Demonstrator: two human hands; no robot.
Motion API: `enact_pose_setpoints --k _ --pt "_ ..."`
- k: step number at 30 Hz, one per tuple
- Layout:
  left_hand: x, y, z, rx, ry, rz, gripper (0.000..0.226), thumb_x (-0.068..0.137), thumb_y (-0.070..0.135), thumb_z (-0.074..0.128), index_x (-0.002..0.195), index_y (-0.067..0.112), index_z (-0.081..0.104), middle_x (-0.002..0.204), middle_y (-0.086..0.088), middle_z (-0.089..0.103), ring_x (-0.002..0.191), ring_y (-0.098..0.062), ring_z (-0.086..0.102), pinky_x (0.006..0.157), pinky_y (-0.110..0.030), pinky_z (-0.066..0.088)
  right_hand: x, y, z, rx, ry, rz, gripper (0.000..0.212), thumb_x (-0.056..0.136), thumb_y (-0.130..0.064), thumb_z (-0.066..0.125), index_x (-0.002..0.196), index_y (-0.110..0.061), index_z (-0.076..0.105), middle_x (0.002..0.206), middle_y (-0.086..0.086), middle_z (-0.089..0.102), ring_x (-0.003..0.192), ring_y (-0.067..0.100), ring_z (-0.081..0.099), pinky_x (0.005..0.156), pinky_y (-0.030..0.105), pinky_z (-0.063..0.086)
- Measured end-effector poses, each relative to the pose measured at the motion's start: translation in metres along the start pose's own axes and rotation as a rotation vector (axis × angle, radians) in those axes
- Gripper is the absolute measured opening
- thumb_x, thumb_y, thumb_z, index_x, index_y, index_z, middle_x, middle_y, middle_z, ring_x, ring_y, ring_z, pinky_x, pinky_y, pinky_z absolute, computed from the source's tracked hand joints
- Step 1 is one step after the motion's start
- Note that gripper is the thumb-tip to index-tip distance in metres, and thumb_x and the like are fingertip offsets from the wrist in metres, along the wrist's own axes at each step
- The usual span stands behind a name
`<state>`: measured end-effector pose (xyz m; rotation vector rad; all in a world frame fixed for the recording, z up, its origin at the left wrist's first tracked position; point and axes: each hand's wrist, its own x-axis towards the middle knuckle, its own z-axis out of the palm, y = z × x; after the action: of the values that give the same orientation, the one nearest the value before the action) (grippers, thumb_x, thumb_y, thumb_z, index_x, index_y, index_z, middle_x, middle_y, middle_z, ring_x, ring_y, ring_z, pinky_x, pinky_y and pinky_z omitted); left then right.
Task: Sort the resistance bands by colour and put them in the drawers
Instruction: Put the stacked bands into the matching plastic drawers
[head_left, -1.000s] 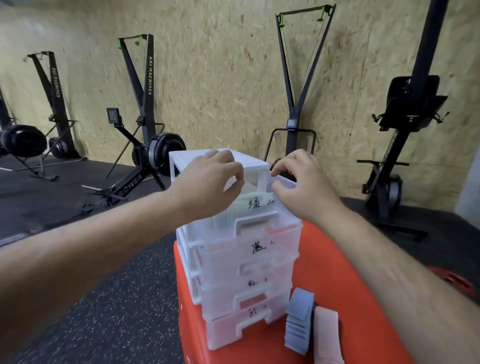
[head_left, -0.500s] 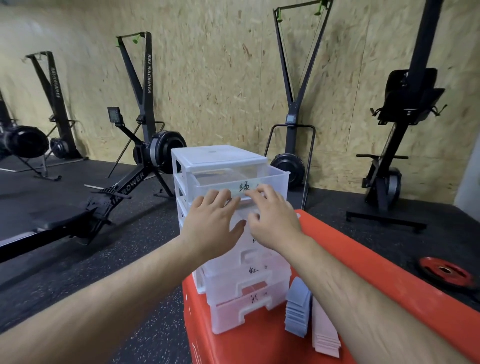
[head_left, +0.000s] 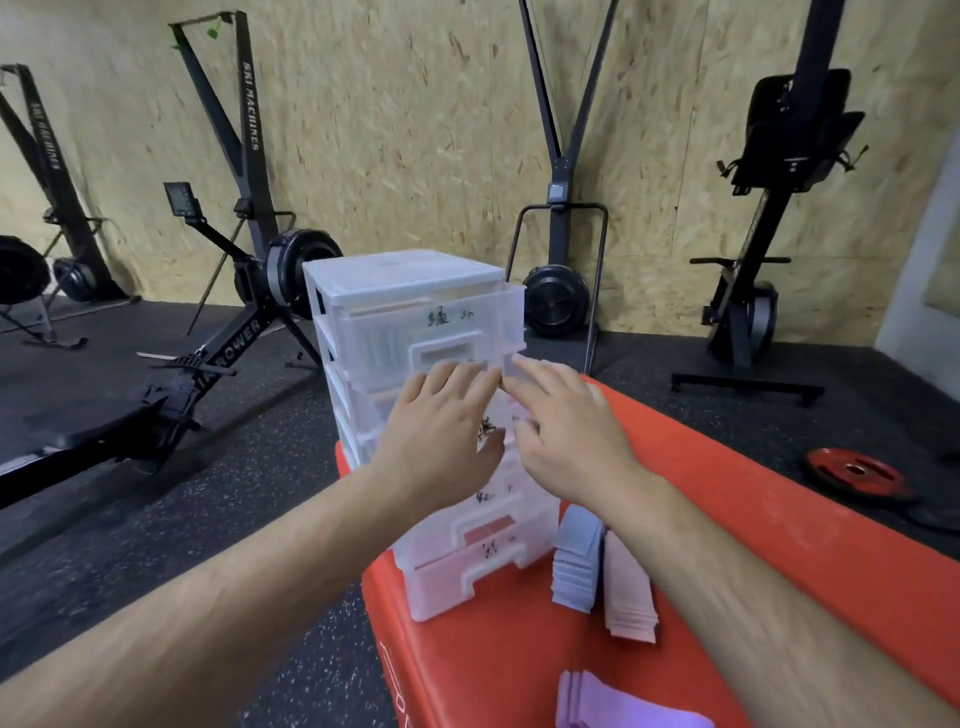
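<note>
A clear plastic drawer unit with four labelled drawers stands on a red box. Its top drawer is pulled out a little. My left hand and my right hand lie side by side with straight fingers against the front of the second drawer, hiding most of it. The bottom drawer holds something red. To the right of the unit lie a stack of blue bands and a stack of pink bands. Purple bands lie at the near edge.
Black ski and rowing machines stand on the dark rubber floor along the chipboard wall. A red weight plate lies on the floor to the right of the box. The box's left edge drops to the floor beside the drawer unit.
Both hands came down from the top drawer to the second drawer's front, their fingers now straight. The view tilted down, bringing the purple bands into sight.
</note>
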<state>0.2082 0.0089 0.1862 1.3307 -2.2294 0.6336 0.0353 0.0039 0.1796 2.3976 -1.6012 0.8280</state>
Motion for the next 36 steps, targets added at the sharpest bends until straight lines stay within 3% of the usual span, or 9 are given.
enact_pose_setpoints --k 5,9,12,16,18,23,29,34,36 --pt "-0.031 0.056 0.045 -0.109 -0.009 0.126 0.064 0.076 0.042 0.055 0.133 0.012 0.052 0.133 -0.001 0.055 0.124 -0.025 0.049 0.102 -0.035 0.036 -0.069 0.040 0.023 0.044 0.080 0.081 0.053 0.081 -0.019 0.042 0.128 -0.030 0.063 0.144 -0.006 0.052 0.136 0.018 0.041 0.104 0.043 0.036" --pt "-0.042 0.086 0.098 -0.227 -0.259 0.089 0.068 0.077 0.039 0.052 0.139 0.011 0.047 0.140 -0.002 0.050 0.129 -0.026 0.047 0.101 -0.040 0.041 -0.102 0.076 0.064 0.024 -0.077 0.177 0.056 0.082 -0.025 0.034 0.132 -0.029 0.061 0.144 -0.007 0.053 0.137 0.020 0.042 0.107 0.043 0.039" --pt "-0.045 0.098 0.144 -0.290 -0.423 0.053 0.076 0.076 0.036 0.052 0.147 0.013 0.036 0.148 -0.002 0.042 0.136 -0.024 0.039 0.109 -0.039 0.036 -0.106 0.100 0.088 0.005 -0.246 0.222 0.051 0.090 -0.019 0.044 0.139 -0.030 0.054 0.149 -0.012 0.047 0.139 0.018 0.037 0.111 0.038 0.032" --pt "-0.050 0.107 0.189 -0.340 -0.552 0.033 0.092 0.072 0.053 0.035 0.152 0.008 0.028 0.156 -0.008 0.032 0.145 -0.026 0.030 0.116 -0.040 0.028 -0.101 0.123 0.109 -0.001 -0.365 0.266 0.050 0.092 -0.015 0.045 0.138 -0.030 0.053 0.148 -0.010 0.049 0.136 0.020 0.039 0.108 0.036 0.031" --pt "-0.054 0.109 0.203 -0.331 -0.608 0.020 0.093 0.075 0.055 0.038 0.153 0.007 0.024 0.160 -0.009 0.027 0.148 -0.025 0.024 0.117 -0.042 0.027 -0.099 0.128 0.119 -0.009 -0.404 0.277 0.049 0.092 -0.015 0.045 0.138 -0.028 0.053 0.147 -0.006 0.050 0.136 0.022 0.040 0.108 0.036 0.031" --pt "-0.067 0.110 0.222 -0.308 -0.531 0.034 0.074 0.076 0.043 0.060 0.141 0.009 0.047 0.128 -0.009 0.057 0.121 -0.031 0.054 0.097 -0.044 0.044 -0.097 0.132 0.136 -0.008 -0.458 0.267 0.044 0.093 -0.014 0.047 0.135 -0.023 0.054 0.145 -0.002 0.051 0.136 0.024 0.038 0.107 0.037 0.032" --pt "-0.071 0.110 0.228 -0.285 -0.488 0.056 0.063 0.075 0.044 0.059 0.132 0.017 0.053 0.119 -0.005 0.051 0.107 -0.029 0.054 0.089 -0.042 0.045 -0.102 0.143 0.151 -0.027 -0.542 0.249 0.049 0.092 -0.012 0.044 0.138 -0.026 0.054 0.143 -0.005 0.052 0.132 0.026 0.041 0.109 0.037 0.033" --pt "-0.074 0.109 0.233 -0.319 -0.396 0.071 0.050 0.069 0.042 0.058 0.112 0.017 0.059 0.117 0.002 0.060 0.105 -0.027 0.056 0.083 -0.039 0.042 -0.091 0.146 0.160 0.019 -0.252 0.318 0.042 0.091 -0.015 0.048 0.130 -0.025 0.059 0.133 -0.001 0.053 0.123 0.027 0.044 0.099 0.039 0.037" --pt "-0.078 0.111 0.233 -0.317 -0.366 0.069 0.048 0.068 0.041 0.058 0.110 0.017 0.060 0.109 0.004 0.061 0.102 -0.026 0.055 0.082 -0.041 0.042 -0.082 0.153 0.166 0.012 -0.264 0.393 0.047 0.094 -0.021 0.048 0.141 -0.027 0.050 0.143 0.000 0.048 0.132 0.025 0.039 0.105 0.039 0.033"
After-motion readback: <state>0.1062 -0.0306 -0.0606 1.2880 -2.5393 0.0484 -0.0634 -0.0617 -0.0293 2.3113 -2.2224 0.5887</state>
